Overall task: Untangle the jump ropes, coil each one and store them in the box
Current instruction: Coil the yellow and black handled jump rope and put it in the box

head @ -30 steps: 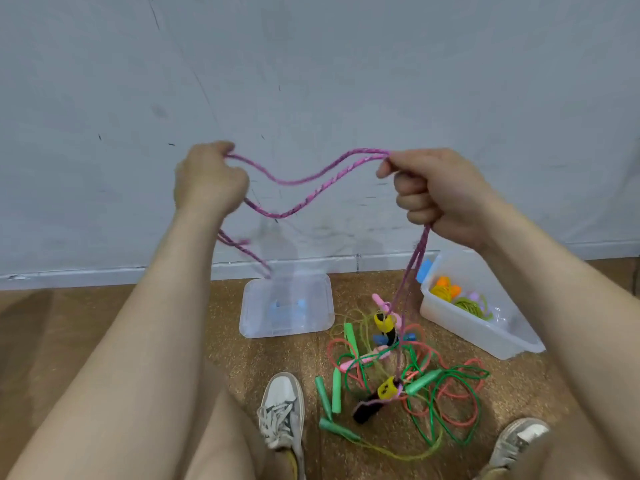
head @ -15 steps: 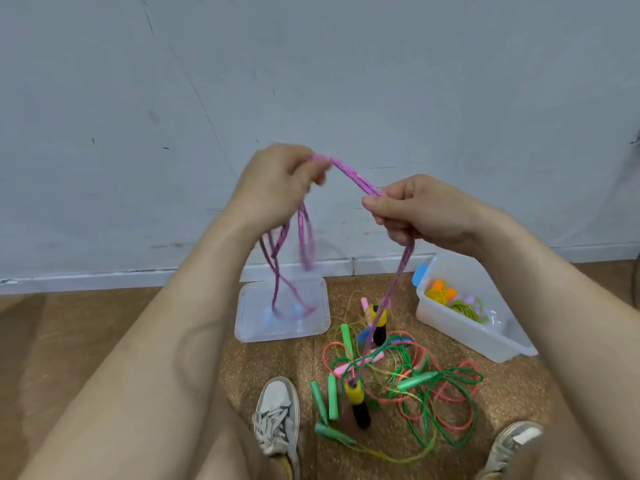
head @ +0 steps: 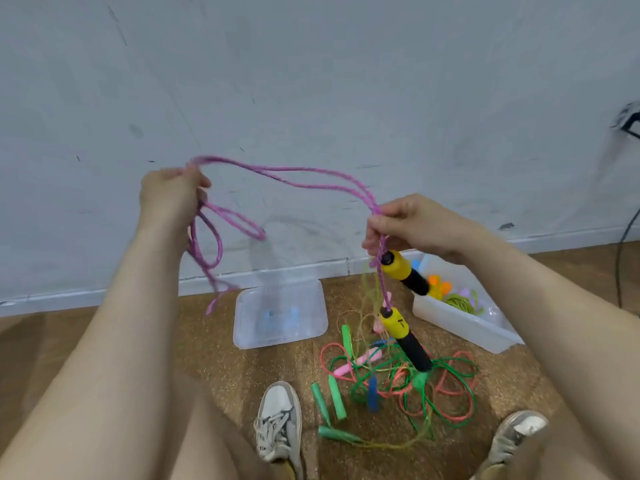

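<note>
A purple braided jump rope (head: 298, 180) stretches in two strands between my hands, in front of the wall. My left hand (head: 171, 195) grips several loops of it, which hang down below the fist. My right hand (head: 408, 225) pinches the strands just above the rope's two yellow-and-black handles (head: 403, 271), both lifted off the floor and dangling. On the floor lies a tangle of green, red and yellow ropes (head: 415, 382) with green, pink and blue handles. The clear storage box (head: 460, 323) at the right holds coiled ropes.
The box's clear lid (head: 280, 313) lies flat on the brown floor by the wall. My two shoes (head: 277, 420) stand near the bottom edge, either side of the tangle. A dark cable (head: 623, 244) runs down the wall at the far right.
My hands have moved apart, stretching the purple rope between them. The two yellow-and-black handles have risen from the pile and now hang just under my right hand.
</note>
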Demonstrator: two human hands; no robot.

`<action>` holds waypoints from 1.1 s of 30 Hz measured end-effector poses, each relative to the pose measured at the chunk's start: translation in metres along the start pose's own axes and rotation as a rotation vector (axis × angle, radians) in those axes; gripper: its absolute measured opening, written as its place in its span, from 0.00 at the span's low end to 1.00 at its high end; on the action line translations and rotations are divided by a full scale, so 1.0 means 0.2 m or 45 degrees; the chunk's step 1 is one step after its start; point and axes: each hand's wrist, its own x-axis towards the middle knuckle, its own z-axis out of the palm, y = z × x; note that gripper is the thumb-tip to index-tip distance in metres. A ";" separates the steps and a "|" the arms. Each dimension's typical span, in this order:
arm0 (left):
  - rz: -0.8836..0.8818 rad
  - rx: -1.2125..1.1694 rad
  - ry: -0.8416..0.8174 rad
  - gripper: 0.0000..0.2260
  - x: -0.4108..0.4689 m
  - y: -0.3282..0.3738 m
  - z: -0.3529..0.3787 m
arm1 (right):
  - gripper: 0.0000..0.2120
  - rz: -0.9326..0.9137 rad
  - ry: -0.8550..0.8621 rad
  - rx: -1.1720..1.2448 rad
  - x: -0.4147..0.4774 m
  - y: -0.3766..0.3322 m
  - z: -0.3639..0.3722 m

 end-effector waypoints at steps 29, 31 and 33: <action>0.055 0.049 -1.583 0.15 -0.66 0.07 0.55 | 0.15 0.194 0.506 0.785 0.04 -0.07 0.11; 0.061 -0.033 -1.454 0.16 -0.69 0.10 0.56 | 0.18 0.213 0.429 0.799 0.03 -0.09 0.11; 0.102 -0.090 -1.277 0.16 -0.69 0.13 0.57 | 0.22 0.255 0.267 0.807 0.01 -0.11 0.11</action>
